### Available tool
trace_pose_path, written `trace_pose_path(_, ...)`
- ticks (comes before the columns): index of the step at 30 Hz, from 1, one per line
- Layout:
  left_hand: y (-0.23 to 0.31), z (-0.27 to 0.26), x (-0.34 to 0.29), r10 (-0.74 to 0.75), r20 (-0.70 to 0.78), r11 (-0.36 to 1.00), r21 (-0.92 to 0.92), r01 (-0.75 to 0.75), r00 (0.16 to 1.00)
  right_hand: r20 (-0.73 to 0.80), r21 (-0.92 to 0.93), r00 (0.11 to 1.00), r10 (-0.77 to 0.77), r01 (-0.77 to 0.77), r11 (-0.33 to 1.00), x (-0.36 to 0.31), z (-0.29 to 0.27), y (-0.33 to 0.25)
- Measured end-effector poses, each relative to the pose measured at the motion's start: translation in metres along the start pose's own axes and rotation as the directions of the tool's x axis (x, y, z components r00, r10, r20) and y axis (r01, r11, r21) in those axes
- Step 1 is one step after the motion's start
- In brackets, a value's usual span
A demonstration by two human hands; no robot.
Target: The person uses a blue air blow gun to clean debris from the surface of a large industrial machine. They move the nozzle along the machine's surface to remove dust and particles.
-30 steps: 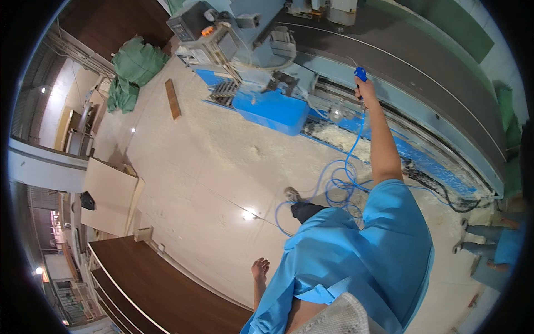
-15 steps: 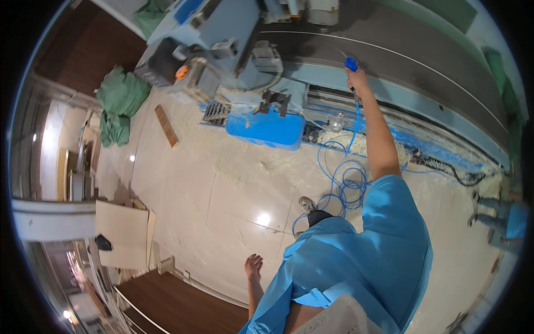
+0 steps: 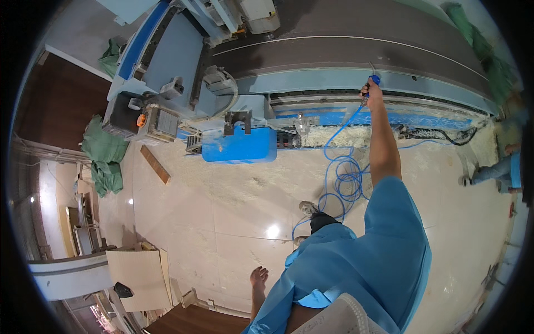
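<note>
My right hand [image 3: 371, 96] is closed round a blue air blow gun [image 3: 375, 79], with the arm stretched out ahead. Its thin nozzle points away from me, over the light blue front edge [image 3: 334, 79] of a large machine. From the gun's grip a blue air hose [image 3: 349, 119] runs down to loose coils [image 3: 347, 178] on the floor near my foot. My left hand [image 3: 258, 276] hangs low at my side with its fingers loosely apart, holding nothing.
Pale dust and shavings [image 3: 345, 136] lie along the machine's base rail. A blue cover [image 3: 239, 146] juts out ahead on the left. Green sacks [image 3: 105, 153], a wooden strip [image 3: 155, 165] and boards [image 3: 139, 275] stand farther left. Another person [image 3: 492, 173] is at the far right.
The view has turned, and my right hand has moved right along the machine with the blow gun. Its nozzle now points more straight ahead. My left hand still hangs.
</note>
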State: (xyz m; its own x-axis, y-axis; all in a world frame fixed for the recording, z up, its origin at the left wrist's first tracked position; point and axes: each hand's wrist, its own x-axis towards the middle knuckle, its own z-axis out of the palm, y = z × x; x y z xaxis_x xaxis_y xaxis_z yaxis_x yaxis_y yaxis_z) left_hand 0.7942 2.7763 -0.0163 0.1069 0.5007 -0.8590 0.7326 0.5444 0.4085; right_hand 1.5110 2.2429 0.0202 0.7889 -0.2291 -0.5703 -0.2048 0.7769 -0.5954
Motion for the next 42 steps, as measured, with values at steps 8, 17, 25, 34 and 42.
trace_pose_path(8,0.061,0.036,-0.047,0.391,0.094,0.919,0.009,-0.394,0.916,0.270,-0.279,0.932,0.243,-0.166,0.946,-0.010,0.060,0.028)
trace_pose_path(17,-0.054,0.072,-0.068,0.327,0.252,0.926,0.108,-0.363,0.911,0.362,-0.424,0.873,0.328,-0.160,0.891,-0.091,-0.008,-0.013)
trace_pose_path(25,-0.178,0.089,-0.073,0.378,0.345,0.869,0.188,-0.458,0.859,0.436,-0.526,0.856,0.277,-0.007,0.850,-0.201,-0.136,-0.057)
trace_pose_path(34,-0.241,0.210,-0.195,0.520,0.635,0.538,0.277,-0.796,0.572,0.375,-0.352,0.868,0.324,-0.190,0.917,-0.278,-0.324,-0.091)
trace_pose_path(42,-0.287,0.384,-0.354,0.499,0.864,0.125,-0.001,-0.992,0.062,0.414,0.013,0.812,0.412,-0.458,0.889,-0.381,-0.500,-0.037)
